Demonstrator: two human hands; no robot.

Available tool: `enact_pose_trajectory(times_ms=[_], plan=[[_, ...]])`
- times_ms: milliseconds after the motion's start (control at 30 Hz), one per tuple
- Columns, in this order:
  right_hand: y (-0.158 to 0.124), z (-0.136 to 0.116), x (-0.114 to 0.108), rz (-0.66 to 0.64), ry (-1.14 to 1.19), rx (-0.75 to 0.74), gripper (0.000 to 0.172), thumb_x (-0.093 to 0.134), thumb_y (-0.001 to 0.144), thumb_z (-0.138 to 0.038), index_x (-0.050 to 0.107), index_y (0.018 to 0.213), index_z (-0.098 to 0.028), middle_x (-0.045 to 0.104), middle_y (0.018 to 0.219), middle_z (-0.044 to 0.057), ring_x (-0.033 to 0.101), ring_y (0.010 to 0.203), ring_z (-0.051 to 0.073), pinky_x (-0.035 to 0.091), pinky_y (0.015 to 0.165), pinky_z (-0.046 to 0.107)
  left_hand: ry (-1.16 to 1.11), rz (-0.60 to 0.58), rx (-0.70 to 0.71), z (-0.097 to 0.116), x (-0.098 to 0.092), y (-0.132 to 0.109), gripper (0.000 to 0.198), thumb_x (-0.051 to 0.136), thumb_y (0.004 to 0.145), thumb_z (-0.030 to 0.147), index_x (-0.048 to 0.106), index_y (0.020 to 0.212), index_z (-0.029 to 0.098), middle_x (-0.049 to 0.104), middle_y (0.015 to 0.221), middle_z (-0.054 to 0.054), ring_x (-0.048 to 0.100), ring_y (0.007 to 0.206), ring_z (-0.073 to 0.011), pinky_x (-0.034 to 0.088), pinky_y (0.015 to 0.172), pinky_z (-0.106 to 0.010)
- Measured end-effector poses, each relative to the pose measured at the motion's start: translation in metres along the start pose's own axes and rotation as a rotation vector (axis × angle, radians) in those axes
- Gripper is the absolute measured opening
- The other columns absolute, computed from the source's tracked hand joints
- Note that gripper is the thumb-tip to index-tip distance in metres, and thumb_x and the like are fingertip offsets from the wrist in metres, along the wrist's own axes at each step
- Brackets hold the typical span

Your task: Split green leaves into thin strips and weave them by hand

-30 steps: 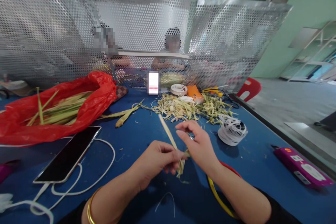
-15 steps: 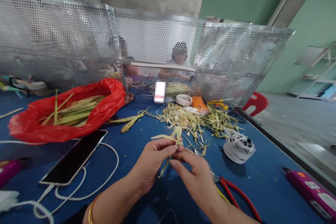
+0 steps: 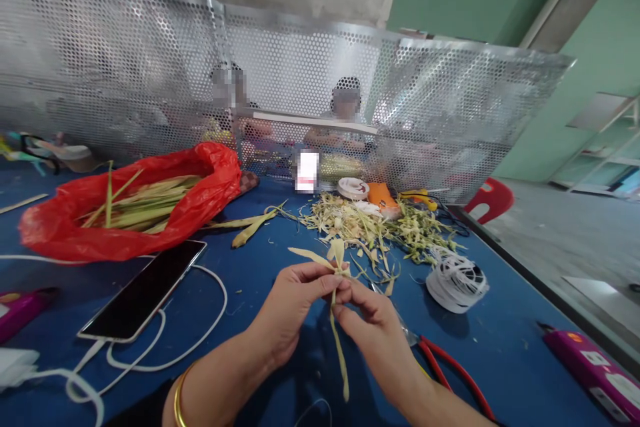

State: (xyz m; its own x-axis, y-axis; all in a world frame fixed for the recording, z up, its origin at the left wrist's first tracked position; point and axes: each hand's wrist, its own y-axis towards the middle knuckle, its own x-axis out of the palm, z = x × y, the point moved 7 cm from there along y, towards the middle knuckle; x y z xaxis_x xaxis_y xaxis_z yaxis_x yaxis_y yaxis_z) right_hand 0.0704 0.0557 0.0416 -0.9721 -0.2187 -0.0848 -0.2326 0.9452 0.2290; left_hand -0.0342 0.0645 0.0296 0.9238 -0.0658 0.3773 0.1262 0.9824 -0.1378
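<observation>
Between my two hands is a small piece made of pale yellow-green leaf strips (image 3: 337, 253), with several ends fanning out above the fingers. My left hand (image 3: 300, 300) pinches it from the left, thumb pressed on the crossing point. From the right, my right hand (image 3: 373, 320) closes its fingers on the same leaf strips, touching the left fingertips. One long strip hangs down between the hands over the blue table (image 3: 280, 380). The exact crossing of the strips is partly hidden by the fingers.
Red-handled pliers (image 3: 453, 367) lie by my right forearm. Beyond are leaf scraps (image 3: 345, 220) and a white roll of ties (image 3: 456, 280). At left, a red bag (image 3: 125, 243) of leaves, a phone (image 3: 145, 290) and its cable. A perforated metal screen (image 3: 300, 67) stands behind, people beyond it.
The long leaf strip below my hands has swung right and now hangs longer. My right fingers have shifted and curled closer to the left ones. The view has tilted slightly.
</observation>
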Motion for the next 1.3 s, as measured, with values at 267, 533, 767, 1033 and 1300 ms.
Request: enact_pose_trajectory(times_ms=[267, 533, 767, 1033, 1300], plan=[[-0.006, -0.015, -0.013, 0.030, -0.331, -0.143, 0.018, 0.052, 0.084, -0.025, 0.052, 0.067, -0.019, 0.049, 0.059, -0.003, 0.045, 0.055, 0.011, 0.038, 0.055, 0.022, -0.050, 0.031, -0.052, 0.003, -0.005, 0.003, 0.015, 0.075, 0.066, 0.024, 0.074, 0.076, 0.013, 0.070, 0.079, -0.005, 0.060, 0.076, -0.0134, 0.044, 0.080, -0.024], [0.014, -0.018, -0.031, 0.063, -0.370, -0.211, 0.007, 0.061, 0.081, -0.026, 0.065, 0.079, -0.021, 0.064, 0.084, 0.003, 0.059, 0.082, 0.019, 0.045, 0.077, 0.030, -0.037, -0.023, -0.099, 0.004, 0.001, -0.002, 0.014, 0.068, 0.071, 0.027, 0.069, 0.073, 0.013, 0.063, 0.064, -0.001, 0.056, 0.062, -0.0109, 0.045, 0.067, -0.024], [0.007, -0.019, -0.023, 0.032, -0.533, -0.296, 0.014, 0.051, 0.087, -0.021, 0.055, 0.073, -0.021, 0.061, 0.079, 0.002, 0.057, 0.077, 0.017, 0.042, 0.073, 0.029, 0.167, 0.006, -0.026, 0.003, -0.002, 0.001, 0.023, 0.071, 0.069, 0.035, 0.065, 0.068, 0.012, 0.055, 0.056, 0.002, 0.046, 0.053, -0.0082, 0.037, 0.054, -0.021], [0.003, -0.023, -0.021, 0.015, -0.717, -0.360, 0.015, 0.044, 0.090, -0.017, 0.050, 0.076, -0.021, 0.058, 0.082, 0.004, 0.053, 0.079, 0.018, 0.038, 0.072, 0.031, 0.301, 0.060, 0.005, 0.008, -0.004, 0.003, 0.023, 0.067, 0.067, 0.035, 0.061, 0.058, 0.015, 0.054, 0.051, 0.003, 0.045, 0.048, -0.0085, 0.037, 0.052, -0.022], [0.001, -0.027, -0.021, 0.044, -0.740, -0.395, 0.014, 0.044, 0.090, -0.017, 0.051, 0.078, -0.021, 0.059, 0.084, 0.005, 0.053, 0.082, 0.019, 0.039, 0.074, 0.033, 0.257, 0.021, 0.000, 0.010, -0.005, 0.004, 0.025, 0.068, 0.067, 0.036, 0.060, 0.056, 0.015, 0.051, 0.051, 0.003, 0.044, 0.049, -0.0090, 0.038, 0.053, -0.023]])
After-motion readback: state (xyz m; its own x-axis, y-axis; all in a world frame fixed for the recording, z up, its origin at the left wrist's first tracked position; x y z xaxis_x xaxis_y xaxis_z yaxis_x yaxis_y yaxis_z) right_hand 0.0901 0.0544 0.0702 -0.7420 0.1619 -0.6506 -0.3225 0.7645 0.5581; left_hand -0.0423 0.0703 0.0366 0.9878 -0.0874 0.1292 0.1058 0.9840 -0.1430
